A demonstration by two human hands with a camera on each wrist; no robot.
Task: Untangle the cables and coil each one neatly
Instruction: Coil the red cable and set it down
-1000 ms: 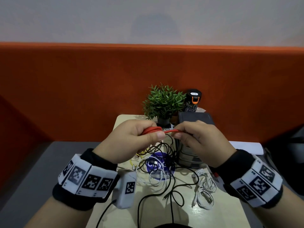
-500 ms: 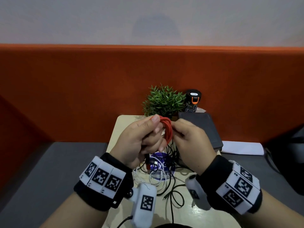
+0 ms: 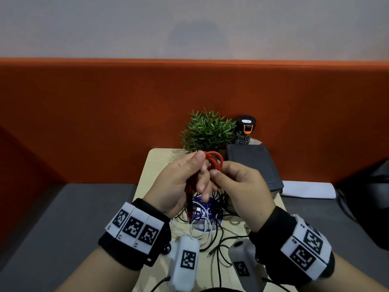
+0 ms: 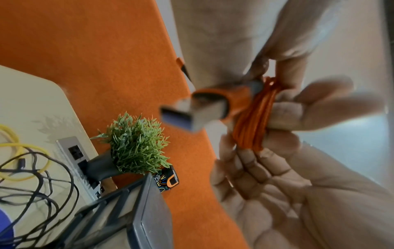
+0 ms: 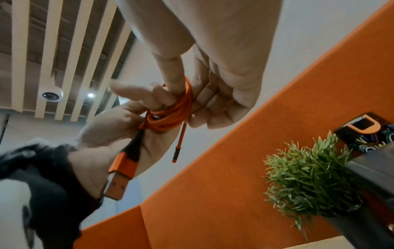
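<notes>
An orange cable (image 3: 215, 160), wound into a small coil, is held upright above the table between both hands. My left hand (image 3: 196, 172) grips the coil (image 4: 252, 123) between thumb and fingers. The cable's USB plug (image 4: 193, 113) hangs down along the left palm. My right hand (image 3: 220, 175) pinches the coil (image 5: 170, 115) from the right, with one finger through its loops. A thin end plug (image 5: 177, 151) dangles free below. Black cables (image 3: 217, 237), a white cable (image 3: 200, 229) and a yellow cable (image 4: 19, 146) lie tangled on the table (image 3: 155, 165).
A potted plant (image 3: 207, 131) and a black bottle (image 3: 244, 129) stand at the back of the table. A grey drawer box (image 3: 252, 165) sits at the right, and a power strip (image 4: 74, 151) lies by the plant. A purple disc (image 3: 205, 213) lies under the cables.
The orange coil has turned from lying flat to standing upright and has risen a little. Both wrists have come closer together and nearer to me.
</notes>
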